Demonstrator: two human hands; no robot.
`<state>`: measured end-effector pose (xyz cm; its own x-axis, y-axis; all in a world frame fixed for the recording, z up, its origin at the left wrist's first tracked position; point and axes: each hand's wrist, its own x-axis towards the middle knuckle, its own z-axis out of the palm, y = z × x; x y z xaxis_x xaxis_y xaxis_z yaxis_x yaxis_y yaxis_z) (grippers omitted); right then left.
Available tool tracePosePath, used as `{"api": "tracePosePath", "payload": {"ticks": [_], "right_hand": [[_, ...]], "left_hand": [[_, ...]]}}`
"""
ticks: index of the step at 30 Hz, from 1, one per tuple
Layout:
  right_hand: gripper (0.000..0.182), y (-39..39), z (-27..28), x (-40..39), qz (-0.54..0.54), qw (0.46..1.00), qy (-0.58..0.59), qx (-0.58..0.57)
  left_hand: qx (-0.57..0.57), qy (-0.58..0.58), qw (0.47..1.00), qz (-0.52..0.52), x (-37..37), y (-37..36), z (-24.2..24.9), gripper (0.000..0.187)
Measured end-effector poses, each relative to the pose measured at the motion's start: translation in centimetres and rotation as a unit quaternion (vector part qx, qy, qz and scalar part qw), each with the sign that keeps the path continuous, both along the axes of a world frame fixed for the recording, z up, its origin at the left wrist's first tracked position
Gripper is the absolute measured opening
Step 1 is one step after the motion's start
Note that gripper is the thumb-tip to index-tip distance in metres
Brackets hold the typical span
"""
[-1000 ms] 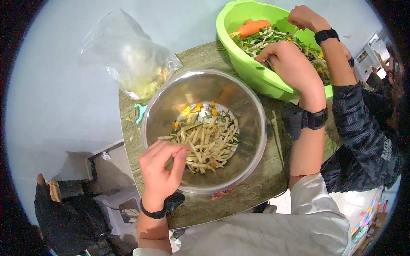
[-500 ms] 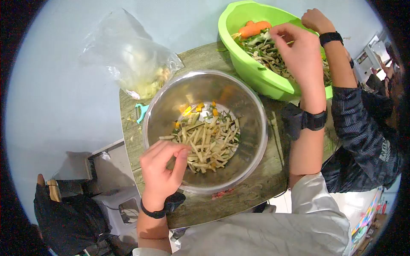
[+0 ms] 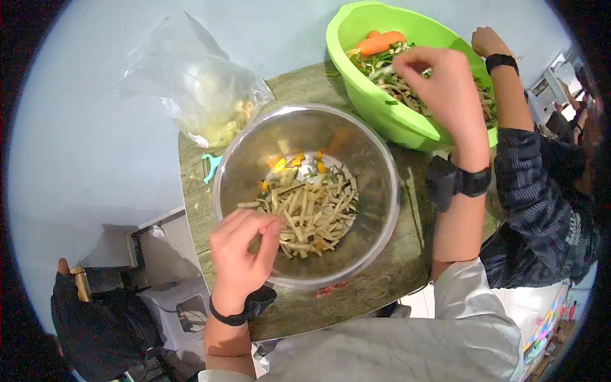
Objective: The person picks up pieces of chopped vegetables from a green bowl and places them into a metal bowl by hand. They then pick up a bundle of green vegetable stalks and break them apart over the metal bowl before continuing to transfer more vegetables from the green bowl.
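A steel bowl (image 3: 375, 235) holds cut pale strips (image 3: 312, 207) and orange-yellow pieces (image 3: 297, 160). My left hand (image 3: 245, 251) is over its near-left rim, thumb and index finger pinched at the strips; what they grip is too small to name. Over the green basin (image 3: 407, 121), which contains carrots (image 3: 380, 42) and cut vegetable scraps (image 3: 407, 95), my right hand (image 3: 436, 79) is closed in a pinch. A whitish piece shows at its fingertips, too blurred to name.
A clear plastic bag (image 3: 203, 83) stands behind the bowl on the wooden table (image 3: 375, 293). A turquoise peeler (image 3: 210, 167) lies left of the bowl. Another person's hand (image 3: 490, 43) and dark sleeve (image 3: 534, 191) are at the right. A dark-clothed person (image 3: 102, 325) is at lower left.
My right hand has shifted slightly left and down over the basin. The other person's hand has moved right and away from it. My left hand stays in place.
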<state>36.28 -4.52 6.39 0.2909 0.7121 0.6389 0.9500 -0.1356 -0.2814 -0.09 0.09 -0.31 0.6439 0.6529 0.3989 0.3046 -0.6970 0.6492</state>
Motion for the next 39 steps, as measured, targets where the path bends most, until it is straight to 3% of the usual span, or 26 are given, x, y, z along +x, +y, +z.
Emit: {"api": "tracePosePath", "payload": {"ticks": [2, 5, 8, 11, 14, 20, 24, 26, 29, 31, 32, 33, 34, 36, 39], "right_hand": [[0.015, 0.5, 0.4, -0.8, -0.037, 0.998, 0.011, 0.054], [0.017, 0.0, 0.0, 0.1, 0.052, 0.992, 0.090, -0.066], [0.019, 0.1, 0.5, -0.4, -0.023, 0.996, 0.032, 0.077], [0.021, -0.3, 1.2, -0.6, 0.026, 0.991, 0.100, 0.086], [0.021, -1.1, 2.5, -1.5, -0.005, 0.989, 0.121, 0.086], [0.018, -2.4, 3.4, -3.0, 0.071, 0.973, 0.154, 0.155], [0.016, -3.7, 4.6, -4.7, 0.136, 0.920, 0.352, 0.103], [0.015, -3.8, 4.8, -5.2, 0.181, 0.886, 0.416, 0.093], [0.013, -4.2, 5.1, -6.1, 0.203, 0.896, 0.391, 0.059], [0.012, -4.7, 4.9, -4.9, 0.259, 0.943, 0.206, -0.041], [0.012, -4.8, 4.3, -3.8, 0.282, 0.948, 0.114, -0.090], [0.023, -4.7, 3.3, -1.8, 0.282, 0.950, 0.088, -0.097], [0.016, -4.4, 2.3, -0.5, 0.202, 0.958, 0.192, -0.071], [0.021, -3.1, 1.3, 3.3, 0.052, 0.992, 0.105, 0.044], [0.016, -2.5, -1.4, 6.0, 0.036, 0.996, -0.017, -0.077]], "left_hand": [[0.002, -0.004, 1.000, 0.001, 0.0, 0.0, 0.1, 0.007], [0.001, -0.006, 1.000, -0.001, 0.0, 0.0, 0.0, 0.008], [0.001, -0.003, 1.000, 0.000, 0.0, 0.0, 0.1, 0.004], [0.130, -0.003, 0.992, -0.005, 0.8, -0.3, 2.2, 0.012], [0.171, -0.015, 0.985, -0.020, 1.5, -0.4, 6.4, 0.018], [0.230, -0.042, 0.970, -0.065, 6.8, 2.2, 11.0, 0.013], [0.245, -0.069, 0.966, -0.038, 9.1, 2.9, 11.0, 0.013], [0.195, -0.080, 0.977, -0.033, 9.1, 2.6, 10.8, 0.011], [0.136, -0.107, 0.985, -0.015, 8.0, 2.5, 10.0, 0.010], [0.137, -0.102, 0.985, 0.005, 6.1, 1.8, 9.5, 0.016], [0.148, -0.043, 0.988, -0.002, 4.8, 0.8, 9.6, 0.014], [0.161, 0.020, 0.987, -0.013, 3.4, 0.0, 9.7, 0.012], [0.152, 0.079, 0.983, -0.062, 1.9, -0.3, 9.2, 0.010], [0.119, 0.164, 0.974, -0.099, -0.3, -1.1, 7.3, 0.009], [0.059, 0.168, 0.981, -0.082, -2.3, -1.8, 2.9, 0.009]]}}
